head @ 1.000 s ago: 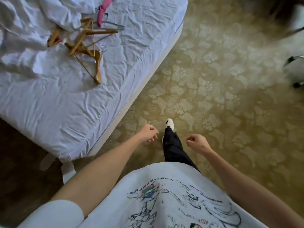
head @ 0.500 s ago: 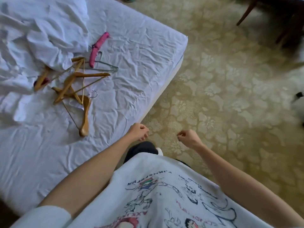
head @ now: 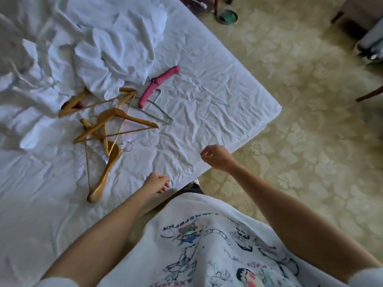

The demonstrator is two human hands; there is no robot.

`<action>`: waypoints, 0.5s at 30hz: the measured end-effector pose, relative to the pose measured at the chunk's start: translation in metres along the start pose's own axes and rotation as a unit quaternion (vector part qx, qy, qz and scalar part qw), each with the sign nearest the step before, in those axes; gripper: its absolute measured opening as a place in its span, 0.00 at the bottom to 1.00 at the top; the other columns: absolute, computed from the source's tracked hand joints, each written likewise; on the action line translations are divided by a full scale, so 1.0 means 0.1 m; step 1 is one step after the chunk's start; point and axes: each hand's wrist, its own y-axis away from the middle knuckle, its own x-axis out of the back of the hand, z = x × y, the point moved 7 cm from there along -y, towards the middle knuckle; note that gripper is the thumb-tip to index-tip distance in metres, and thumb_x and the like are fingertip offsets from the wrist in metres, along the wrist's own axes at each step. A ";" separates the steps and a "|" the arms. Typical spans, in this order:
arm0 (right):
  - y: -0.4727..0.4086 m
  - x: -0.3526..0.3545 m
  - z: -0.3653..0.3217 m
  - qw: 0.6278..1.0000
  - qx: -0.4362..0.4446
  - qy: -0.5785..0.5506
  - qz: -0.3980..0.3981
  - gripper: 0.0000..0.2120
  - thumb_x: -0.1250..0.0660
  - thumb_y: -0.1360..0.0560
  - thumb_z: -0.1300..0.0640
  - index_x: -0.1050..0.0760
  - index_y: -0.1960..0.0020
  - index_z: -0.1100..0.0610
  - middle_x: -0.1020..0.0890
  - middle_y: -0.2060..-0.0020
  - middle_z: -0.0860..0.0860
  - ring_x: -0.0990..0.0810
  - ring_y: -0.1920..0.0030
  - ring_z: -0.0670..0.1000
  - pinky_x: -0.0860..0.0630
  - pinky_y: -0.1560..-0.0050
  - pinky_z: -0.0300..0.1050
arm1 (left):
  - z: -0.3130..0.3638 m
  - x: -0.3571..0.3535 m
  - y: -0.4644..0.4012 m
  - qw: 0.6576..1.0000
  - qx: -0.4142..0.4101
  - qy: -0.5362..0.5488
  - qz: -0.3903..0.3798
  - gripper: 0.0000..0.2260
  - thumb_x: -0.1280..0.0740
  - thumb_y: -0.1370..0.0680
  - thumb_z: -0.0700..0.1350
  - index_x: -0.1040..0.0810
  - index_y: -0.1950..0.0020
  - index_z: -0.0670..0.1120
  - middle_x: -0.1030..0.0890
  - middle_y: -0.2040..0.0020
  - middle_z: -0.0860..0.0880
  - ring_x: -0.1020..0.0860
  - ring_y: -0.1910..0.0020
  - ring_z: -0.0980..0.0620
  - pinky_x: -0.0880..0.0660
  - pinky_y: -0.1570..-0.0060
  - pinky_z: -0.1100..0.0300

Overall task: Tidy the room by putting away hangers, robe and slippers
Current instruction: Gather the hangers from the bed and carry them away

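Several wooden hangers [head: 107, 129] lie tangled on the white bed [head: 217, 96], with a pink padded hanger [head: 157, 85] and a thin wire hanger [head: 159, 114] just right of them. A crumpled white robe [head: 107, 50] is heaped behind them and covers one hanger's end. My left hand [head: 156, 182] hovers over the bed's near edge, fingers loosely curled, holding nothing, a little right of the nearest wooden hanger. My right hand [head: 215, 157] is raised above the bed's edge, fingers curled, empty.
Patterned beige carpet [head: 300, 121] spreads to the right of the bed. A green dish [head: 227, 16] sits on the floor by a furniture leg at the top. Dark chair legs [head: 371, 94] and a piece of furniture stand at the far right.
I have stepped closer and turned toward the bed; the hangers now lie nearer the middle of view. Both hands have come forward over the bed's edge, the right one raised higher.
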 end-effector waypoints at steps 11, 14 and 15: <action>-1.43 1.29 0.81 0.989 -0.071 0.102 -0.084 0.07 0.33 0.23 0.57 0.17 0.51 0.54 0.16 0.56 0.51 0.17 0.53 0.54 0.21 0.50 0.48 | 1.72 -0.10 -0.67 0.992 0.018 0.127 0.013 0.08 0.34 0.20 0.43 0.17 0.52 0.42 0.15 0.58 0.43 0.21 0.68 0.52 0.24 0.70 0.62; -1.96 1.51 0.79 0.985 -0.054 0.123 -0.110 0.06 0.33 0.23 0.55 0.17 0.53 0.53 0.14 0.56 0.53 0.17 0.56 0.54 0.20 0.52 0.49 | 2.02 0.02 -0.88 0.985 0.033 0.160 0.048 0.09 0.34 0.20 0.44 0.16 0.53 0.41 0.15 0.60 0.46 0.20 0.66 0.50 0.24 0.66 0.60; -2.15 1.57 0.74 0.983 -0.042 0.133 -0.118 0.07 0.33 0.23 0.55 0.16 0.52 0.54 0.14 0.55 0.53 0.17 0.55 0.54 0.22 0.53 0.48 | 2.10 0.08 -0.96 0.982 0.040 0.172 0.065 0.09 0.34 0.21 0.45 0.16 0.54 0.41 0.15 0.61 0.47 0.19 0.66 0.50 0.24 0.66 0.60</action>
